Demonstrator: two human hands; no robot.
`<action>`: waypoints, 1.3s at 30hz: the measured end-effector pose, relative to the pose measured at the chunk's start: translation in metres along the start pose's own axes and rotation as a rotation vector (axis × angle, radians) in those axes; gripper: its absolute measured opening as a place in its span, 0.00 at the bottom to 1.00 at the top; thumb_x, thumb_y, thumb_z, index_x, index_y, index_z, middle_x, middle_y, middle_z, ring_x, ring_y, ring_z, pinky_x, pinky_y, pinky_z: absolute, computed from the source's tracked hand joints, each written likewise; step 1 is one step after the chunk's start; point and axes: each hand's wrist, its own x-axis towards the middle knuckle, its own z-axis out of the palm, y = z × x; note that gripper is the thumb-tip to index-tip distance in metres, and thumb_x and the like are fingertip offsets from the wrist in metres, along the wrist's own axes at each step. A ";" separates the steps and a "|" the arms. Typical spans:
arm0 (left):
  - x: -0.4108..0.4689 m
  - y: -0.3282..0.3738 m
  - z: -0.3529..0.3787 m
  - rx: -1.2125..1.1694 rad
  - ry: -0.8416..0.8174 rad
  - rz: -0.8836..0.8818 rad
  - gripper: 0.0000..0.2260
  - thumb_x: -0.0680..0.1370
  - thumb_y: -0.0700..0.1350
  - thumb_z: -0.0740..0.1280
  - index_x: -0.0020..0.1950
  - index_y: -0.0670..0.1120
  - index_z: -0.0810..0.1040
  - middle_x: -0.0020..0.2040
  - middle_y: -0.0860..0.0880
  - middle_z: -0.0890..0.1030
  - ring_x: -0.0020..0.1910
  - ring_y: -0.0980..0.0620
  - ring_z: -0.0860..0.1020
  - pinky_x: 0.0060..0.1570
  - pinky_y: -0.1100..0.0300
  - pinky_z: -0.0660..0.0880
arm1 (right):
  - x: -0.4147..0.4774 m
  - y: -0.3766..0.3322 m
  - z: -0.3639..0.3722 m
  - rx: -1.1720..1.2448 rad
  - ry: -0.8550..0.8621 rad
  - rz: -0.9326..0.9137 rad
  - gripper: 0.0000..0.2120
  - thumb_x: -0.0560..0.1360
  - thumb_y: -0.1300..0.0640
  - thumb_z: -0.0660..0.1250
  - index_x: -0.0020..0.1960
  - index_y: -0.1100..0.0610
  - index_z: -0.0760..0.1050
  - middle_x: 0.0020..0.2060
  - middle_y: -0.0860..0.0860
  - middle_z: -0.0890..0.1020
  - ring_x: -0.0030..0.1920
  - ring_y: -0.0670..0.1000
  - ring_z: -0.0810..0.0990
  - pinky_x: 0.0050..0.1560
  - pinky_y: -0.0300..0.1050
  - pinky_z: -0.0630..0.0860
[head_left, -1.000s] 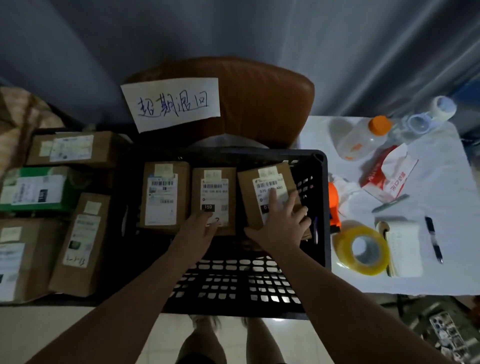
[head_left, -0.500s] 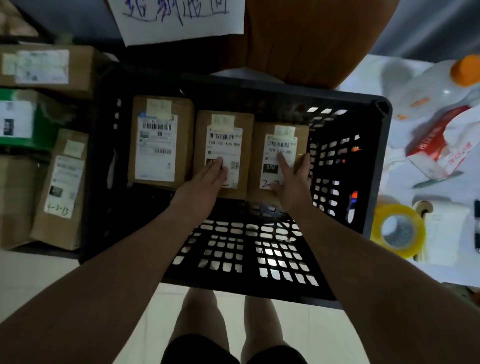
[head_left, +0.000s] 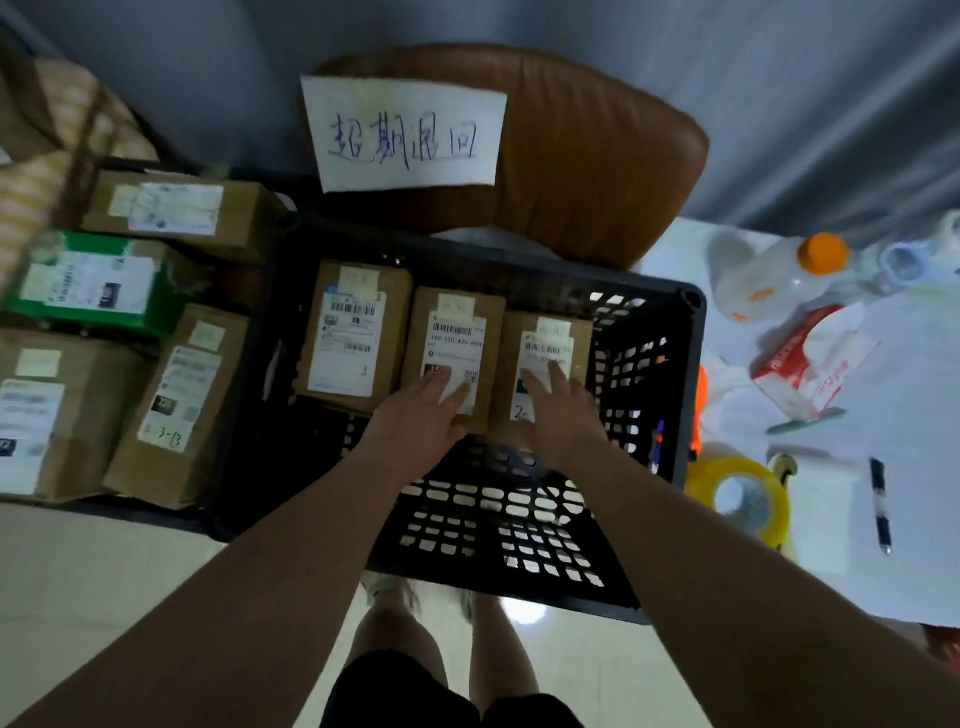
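Reaching down into the black crate (head_left: 644, 364), both your hands lie flat with the fingers straight; neither one is curled round anything. Your left hand (head_left: 426, 415) rests on the near half of the middle parcel (head_left: 457, 332), its fingertips on the white label. Your right hand (head_left: 558, 410) rests the same way on the right parcel (head_left: 545, 338).

The two parcels sit side by side, touching, in the far half of the crate. Each runs lengthwise away from you, so its long axis lines up with the forearm above it and its near short end lies under your palm. That is what your next move turns on. A push from here would drive each parcel along its length toward the far wall, I judge. A lift would mean curling over the near end or the long sides.

The right parcel has bare crate floor on its outer side, so your right hand has room there. The middle one is hemmed in, with the left parcel (head_left: 353, 332) close against it. Beyond the far wall stands a brown chair (head_left: 597, 156) bearing a handwritten paper sign (head_left: 405, 135).
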 end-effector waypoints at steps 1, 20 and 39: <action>-0.013 0.001 -0.004 -0.009 0.030 -0.006 0.27 0.83 0.56 0.53 0.79 0.51 0.50 0.79 0.47 0.48 0.77 0.47 0.50 0.73 0.51 0.57 | -0.011 -0.003 -0.005 -0.006 -0.010 -0.001 0.35 0.80 0.52 0.62 0.79 0.49 0.44 0.78 0.56 0.41 0.76 0.64 0.46 0.75 0.60 0.49; -0.370 -0.143 -0.105 -0.041 0.448 -0.773 0.27 0.82 0.59 0.51 0.79 0.51 0.51 0.79 0.45 0.53 0.76 0.43 0.54 0.72 0.48 0.56 | -0.161 -0.325 -0.128 -0.227 0.395 -0.821 0.30 0.80 0.47 0.59 0.77 0.54 0.53 0.74 0.57 0.62 0.72 0.59 0.63 0.70 0.55 0.63; -0.816 -0.271 0.027 -0.136 0.751 -1.396 0.27 0.81 0.59 0.54 0.77 0.49 0.57 0.77 0.43 0.57 0.74 0.42 0.58 0.70 0.48 0.59 | -0.461 -0.720 0.053 -0.167 0.326 -1.527 0.28 0.80 0.51 0.60 0.77 0.55 0.56 0.74 0.54 0.63 0.72 0.56 0.63 0.71 0.50 0.60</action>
